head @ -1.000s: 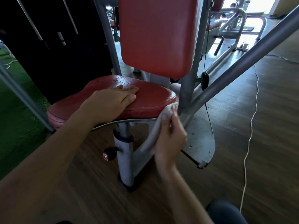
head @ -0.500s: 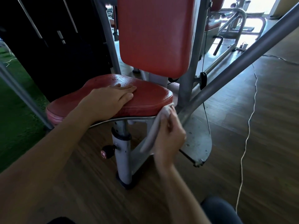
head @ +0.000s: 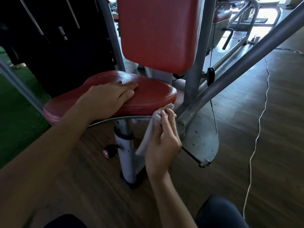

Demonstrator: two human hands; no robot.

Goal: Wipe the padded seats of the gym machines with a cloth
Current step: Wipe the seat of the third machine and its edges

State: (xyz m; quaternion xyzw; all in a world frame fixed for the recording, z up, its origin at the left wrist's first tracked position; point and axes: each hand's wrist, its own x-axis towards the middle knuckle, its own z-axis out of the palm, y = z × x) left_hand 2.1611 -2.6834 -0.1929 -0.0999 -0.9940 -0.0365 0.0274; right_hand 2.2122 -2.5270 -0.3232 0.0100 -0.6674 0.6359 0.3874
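Left hand (head: 105,97): fingers straight, palm flat on red padded seat (head: 148,96) | Seat post (head: 125,152): below left hand, dark knob (head: 109,150) on its left side | Right hand (head: 162,137): grips pale cloth (head: 148,137), bunched against seat's near-right edge | Red backrest (head: 158,33): upright beyond both hands | White cord (head: 256,134): on wooden floor, right of right hand

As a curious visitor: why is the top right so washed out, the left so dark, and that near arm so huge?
Head view: daylight at the window area blows out the top right; head view: the dark panels sit underexposed against it; head view: the wide-angle lens swells the left forearm near the edge.
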